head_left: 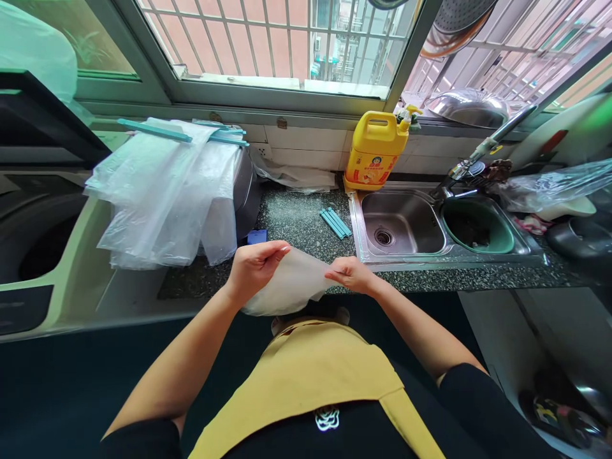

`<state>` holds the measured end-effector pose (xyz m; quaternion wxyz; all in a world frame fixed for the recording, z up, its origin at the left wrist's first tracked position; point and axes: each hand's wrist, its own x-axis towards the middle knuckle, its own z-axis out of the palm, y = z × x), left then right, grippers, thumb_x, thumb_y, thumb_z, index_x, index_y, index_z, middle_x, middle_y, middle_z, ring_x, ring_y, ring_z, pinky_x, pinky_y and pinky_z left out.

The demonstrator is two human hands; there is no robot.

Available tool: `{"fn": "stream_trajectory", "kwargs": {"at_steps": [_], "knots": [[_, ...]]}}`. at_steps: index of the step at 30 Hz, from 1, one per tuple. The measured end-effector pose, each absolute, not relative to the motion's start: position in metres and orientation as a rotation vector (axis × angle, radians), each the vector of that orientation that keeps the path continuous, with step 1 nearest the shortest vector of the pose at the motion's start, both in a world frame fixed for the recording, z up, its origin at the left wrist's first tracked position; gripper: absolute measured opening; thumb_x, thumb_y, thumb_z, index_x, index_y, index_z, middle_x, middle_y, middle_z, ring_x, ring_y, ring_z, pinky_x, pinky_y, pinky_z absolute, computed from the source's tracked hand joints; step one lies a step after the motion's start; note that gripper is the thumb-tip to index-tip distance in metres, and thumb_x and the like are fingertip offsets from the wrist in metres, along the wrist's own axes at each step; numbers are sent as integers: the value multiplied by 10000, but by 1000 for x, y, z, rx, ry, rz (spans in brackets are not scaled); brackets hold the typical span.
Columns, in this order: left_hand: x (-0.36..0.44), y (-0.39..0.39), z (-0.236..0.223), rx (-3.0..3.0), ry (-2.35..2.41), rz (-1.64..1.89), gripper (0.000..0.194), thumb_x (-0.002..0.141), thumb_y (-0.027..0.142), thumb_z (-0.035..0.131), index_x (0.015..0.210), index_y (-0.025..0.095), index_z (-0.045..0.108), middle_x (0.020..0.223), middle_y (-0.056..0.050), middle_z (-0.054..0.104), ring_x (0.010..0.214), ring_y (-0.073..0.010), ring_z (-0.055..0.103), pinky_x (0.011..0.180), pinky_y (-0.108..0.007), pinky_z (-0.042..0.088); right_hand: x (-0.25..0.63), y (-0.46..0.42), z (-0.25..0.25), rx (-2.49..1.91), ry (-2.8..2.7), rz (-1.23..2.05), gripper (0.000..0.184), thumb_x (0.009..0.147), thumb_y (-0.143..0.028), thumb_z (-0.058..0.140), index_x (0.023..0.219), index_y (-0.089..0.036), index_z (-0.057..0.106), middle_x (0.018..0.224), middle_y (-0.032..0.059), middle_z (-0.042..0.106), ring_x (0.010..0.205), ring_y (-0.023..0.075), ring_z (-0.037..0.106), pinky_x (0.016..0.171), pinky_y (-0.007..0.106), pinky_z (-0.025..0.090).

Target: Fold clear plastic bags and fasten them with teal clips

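A translucent white plastic bag (291, 287) is stretched between both hands above the front edge of the speckled counter (296, 220). My left hand (255, 264) pinches its upper left edge with closed fingers. Its right edge is pinched by my right hand (351, 274). Several teal sealing sticks (335, 223) lie on the counter just beyond, near the sink.
A heap of clear plastic bags (167, 191) drapes over a dark appliance at left, with teal sticks on top. A yellow detergent jug (375, 150) stands behind the steel sink (401, 226), a green basin (478, 226) in the right bowl. A stove (38, 236) sits far left.
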<state>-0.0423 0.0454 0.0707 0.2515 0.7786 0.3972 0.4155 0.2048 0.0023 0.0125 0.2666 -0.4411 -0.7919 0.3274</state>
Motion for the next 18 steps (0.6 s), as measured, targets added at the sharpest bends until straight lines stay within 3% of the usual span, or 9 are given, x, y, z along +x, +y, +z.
{"fn": "stream_trajectory", "kwargs": {"at_steps": [3, 5, 7, 8, 9, 11, 14, 18], "knots": [[-45, 47, 70, 2148, 1062, 1078, 275, 829, 381, 545, 759, 187, 726, 720, -32, 739, 605, -151, 653, 600, -219, 503, 225, -8, 12, -1221, -2216, 968, 495, 872, -538, 445, 577, -185, 627, 584, 17, 580, 572, 134, 516, 576, 251, 390], [-40, 46, 70, 2218, 983, 1015, 284, 842, 378, 532, 763, 189, 728, 715, -34, 741, 589, -144, 653, 575, -209, 490, 229, -10, 23, -1207, -2236, 1002, 364, 804, -527, 572, 875, -192, 697, 830, 57, 680, 761, 178, 603, 695, 283, 454], [-30, 45, 70, 2336, 854, 913, 287, 860, 366, 515, 780, 195, 730, 706, -33, 741, 571, -134, 650, 543, -196, 461, 222, -8, 39, -1159, -2201, 967, 495, 738, -503, 667, 1122, -193, 628, 1050, 94, 664, 933, 209, 602, 809, 319, 463], [-25, 44, 71, 2397, 793, 862, 290, 868, 362, 505, 785, 198, 729, 692, -29, 738, 556, -126, 643, 527, -191, 441, 215, -5, 45, -1130, -2194, 929, 524, 730, -488, 683, 1152, -186, 607, 1080, 104, 651, 960, 212, 593, 830, 324, 459], [-20, 43, 72, 2448, 756, 819, 289, 874, 361, 499, 800, 200, 727, 673, -24, 732, 538, -118, 630, 511, -187, 419, 206, -2, 51, -1110, -2206, 878, 490, 730, -470, 691, 1114, -175, 620, 1050, 105, 653, 946, 210, 589, 826, 318, 456], [-13, 43, 76, 2507, 764, 757, 274, 860, 391, 527, 862, 196, 718, 610, -9, 701, 487, -103, 584, 481, -184, 375, 189, 4, 57, -1116, -2230, 800, 261, 798, -415, 629, 856, -163, 665, 815, 62, 654, 778, 170, 579, 725, 272, 446], [-16, 46, 82, 2511, 807, 667, 290, 820, 433, 574, 853, 176, 705, 576, 0, 653, 482, -94, 533, 474, -181, 352, 178, 10, 58, -1149, -2172, 769, 392, 880, -364, 500, 548, -159, 535, 554, -6, 502, 560, 102, 454, 570, 221, 360], [-31, 51, 81, 2399, 816, 610, 309, 859, 351, 496, 700, 167, 687, 605, -20, 649, 534, -100, 542, 513, -183, 377, 189, 9, 59, -1198, -2031, 851, 455, 858, -442, 500, 502, -163, 453, 530, -21, 429, 525, 84, 398, 515, 215, 306]]}}
